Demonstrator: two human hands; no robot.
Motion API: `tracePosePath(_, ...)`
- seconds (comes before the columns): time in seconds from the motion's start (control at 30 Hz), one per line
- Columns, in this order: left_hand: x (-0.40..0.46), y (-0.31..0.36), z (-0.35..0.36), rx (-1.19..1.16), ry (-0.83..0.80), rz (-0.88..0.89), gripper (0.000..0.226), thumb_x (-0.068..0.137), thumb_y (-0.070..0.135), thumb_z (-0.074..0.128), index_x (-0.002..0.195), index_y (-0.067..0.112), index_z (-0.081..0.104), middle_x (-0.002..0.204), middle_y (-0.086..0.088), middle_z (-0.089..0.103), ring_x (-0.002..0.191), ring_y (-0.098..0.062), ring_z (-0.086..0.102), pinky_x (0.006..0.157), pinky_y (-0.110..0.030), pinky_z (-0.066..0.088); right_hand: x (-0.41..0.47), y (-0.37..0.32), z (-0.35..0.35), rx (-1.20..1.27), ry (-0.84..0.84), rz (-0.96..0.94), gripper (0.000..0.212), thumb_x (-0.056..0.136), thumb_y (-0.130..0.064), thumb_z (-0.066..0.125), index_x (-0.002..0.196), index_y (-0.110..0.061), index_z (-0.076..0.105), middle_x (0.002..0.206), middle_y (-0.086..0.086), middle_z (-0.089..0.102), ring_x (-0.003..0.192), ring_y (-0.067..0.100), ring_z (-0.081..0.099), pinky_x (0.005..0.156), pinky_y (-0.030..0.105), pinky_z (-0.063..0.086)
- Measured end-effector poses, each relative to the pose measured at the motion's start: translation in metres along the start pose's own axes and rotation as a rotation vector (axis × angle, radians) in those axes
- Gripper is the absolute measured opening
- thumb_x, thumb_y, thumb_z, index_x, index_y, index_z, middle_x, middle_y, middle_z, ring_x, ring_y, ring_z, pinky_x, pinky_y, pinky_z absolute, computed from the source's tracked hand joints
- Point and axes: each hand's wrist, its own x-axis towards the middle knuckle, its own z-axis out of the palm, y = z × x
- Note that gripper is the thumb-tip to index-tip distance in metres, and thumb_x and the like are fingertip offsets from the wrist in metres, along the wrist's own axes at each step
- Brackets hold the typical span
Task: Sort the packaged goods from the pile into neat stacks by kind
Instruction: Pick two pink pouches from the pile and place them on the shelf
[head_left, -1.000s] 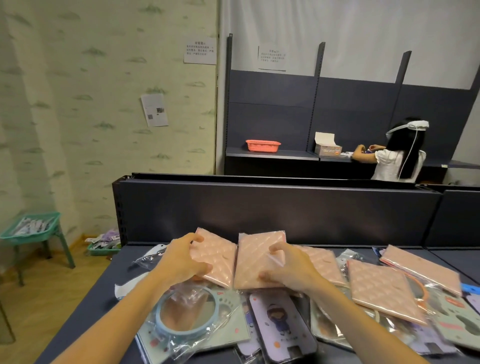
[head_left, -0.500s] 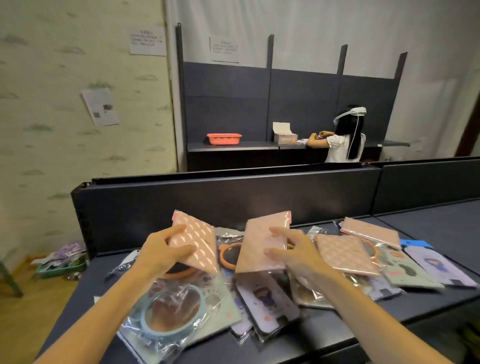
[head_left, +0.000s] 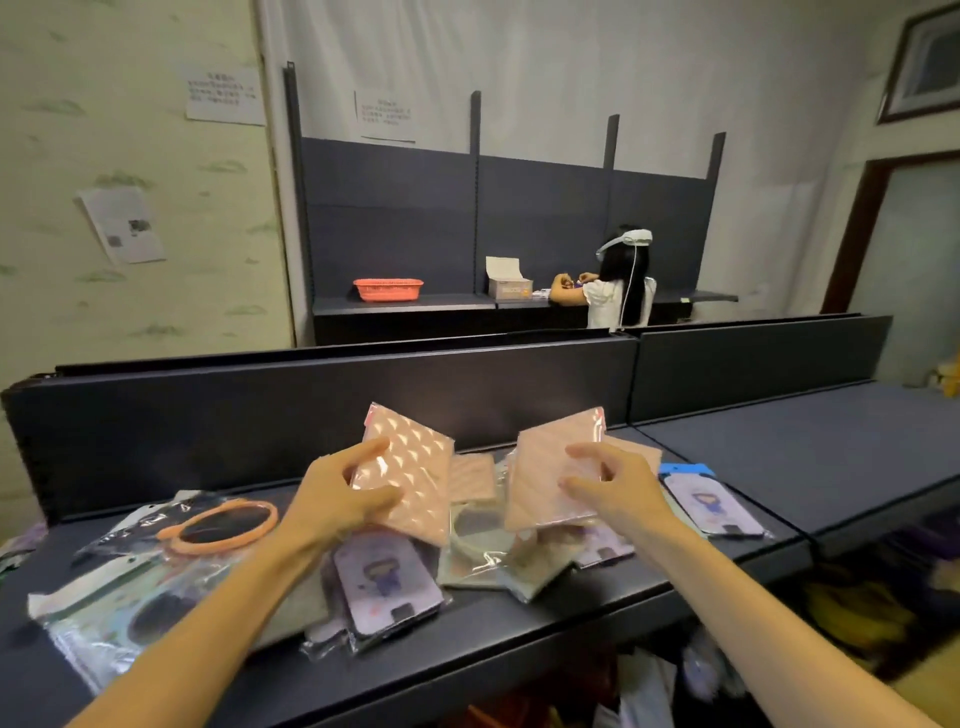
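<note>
From the head view, the left hand (head_left: 337, 499) pinches one pink quilted packet (head_left: 410, 473) and the right hand (head_left: 618, 486) pinches another pink packet (head_left: 556, 467), both lifted above the pile of packaged goods (head_left: 467, 551) spread along the dark counter (head_left: 519, 623), between its front edge and back wall.
</note>
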Motion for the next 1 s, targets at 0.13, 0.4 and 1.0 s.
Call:
tracePosePath(0.13, -0.013, 0.028, 0.065, -0.028, -0.031, 0.017, 0.059, 0.075, 0.0, 0.073, 0.126, 0.026, 0.056, 0.111, 0.0, 0.061, 0.085, -0.008, 0.058, 0.057, -0.009, 0.047, 0.0, 0.029, -0.067, -0.017, 0.036, 0.015, 0.036, 0.077, -0.015, 0.076, 0.11, -0.024, 0.066, 0.107, 0.003, 0.06, 0.08, 0.01, 0.052, 0.06, 0.017, 0.04)
tracePosePath(0.4, -0.032, 0.069, 0.202, 0.056, -0.043, 0.093, 0.06, 0.071, 0.013, 0.08, 0.126, 0.025, 0.057, 0.121, 0.001, 0.055, 0.104, -0.015, 0.053, 0.085, -0.025, 0.042, -0.005, 0.096, -0.201, 0.01, 0.113, 0.09, 0.034, 0.075, -0.019, 0.079, 0.103, -0.033, 0.065, 0.115, -0.001, 0.06, 0.106, 0.018, 0.055, 0.089, 0.034, 0.048)
tracePosePath(1.0, 0.046, 0.122, 0.417, -0.033, -0.176, 0.111, 0.058, 0.074, 0.014, 0.079, 0.126, 0.025, 0.057, 0.119, 0.001, 0.058, 0.104, -0.016, 0.057, 0.073, -0.018, 0.048, 0.086, 0.199, -0.351, 0.001, 0.127, 0.17, 0.045, 0.081, -0.015, 0.074, 0.123, -0.023, 0.062, 0.131, 0.003, 0.053, 0.108, 0.018, 0.05, 0.085, 0.027, 0.043)
